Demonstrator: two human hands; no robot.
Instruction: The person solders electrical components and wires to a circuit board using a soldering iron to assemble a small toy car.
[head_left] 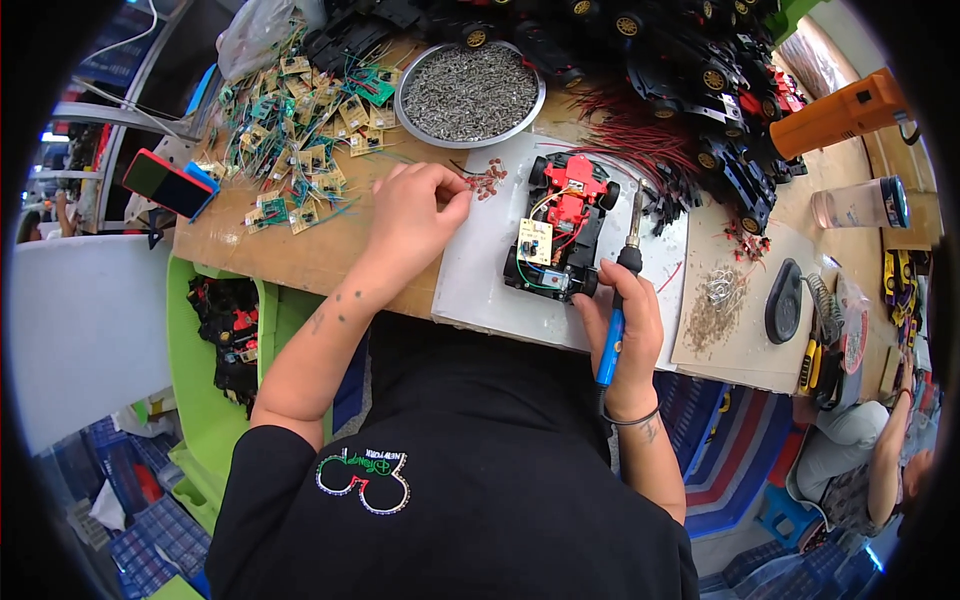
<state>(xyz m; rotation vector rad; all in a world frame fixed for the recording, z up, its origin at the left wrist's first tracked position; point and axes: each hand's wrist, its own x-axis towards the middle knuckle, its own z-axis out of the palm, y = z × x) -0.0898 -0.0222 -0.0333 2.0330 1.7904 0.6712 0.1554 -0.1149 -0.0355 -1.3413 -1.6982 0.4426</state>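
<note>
A toy car chassis in red and black lies upside down on a white board, with a small circuit board and coloured wires on it. My right hand grips a soldering iron by its blue handle, tip pointing away from me. Its thumb and fingertips are at the chassis's near right wheel. My left hand is pinched closed beside a small pile of reddish-brown disc components. Whatever its fingertips hold, if anything, is too small to make out.
A round metal bowl of screws stands beyond my hands. Wired circuit boards heap at left, black car bodies at back right. Red wires, an orange tool and a clear jar lie right. A green bin stands below left.
</note>
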